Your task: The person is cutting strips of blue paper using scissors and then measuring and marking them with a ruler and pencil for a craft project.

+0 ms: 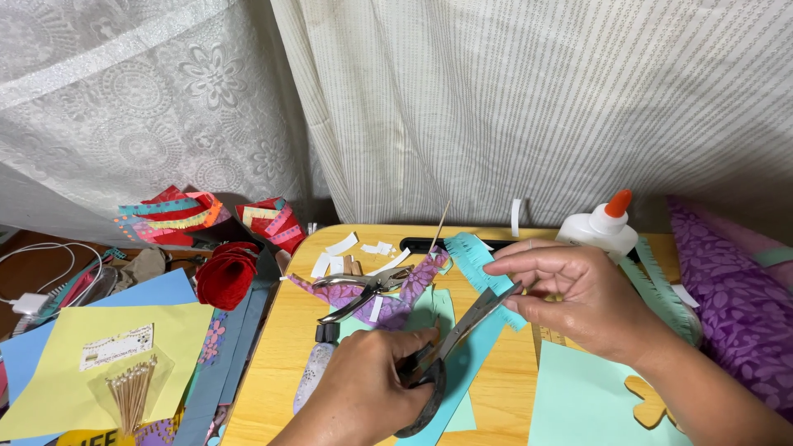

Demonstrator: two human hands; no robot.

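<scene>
My left hand (372, 388) grips a pair of grey-handled scissors (450, 347), its blades angled up to the right. The blade tips meet a fringed teal paper strip (479, 264) that my right hand (578, 297) pinches by its lower edge. Both hands work over a small yellow wooden table (273, 363). Under the scissors lie teal paper sheets (462, 372). A metal hole punch (359, 291) rests on a purple patterned paper (405, 301) just left of the strip.
A white glue bottle with an orange cap (601, 227) stands at the table's back right. White paper scraps (330, 256) lie at the back. A red paper roll (225, 274), coloured sheets (99, 347), cotton swabs (132, 395) and purple fabric (735, 289) surround the table.
</scene>
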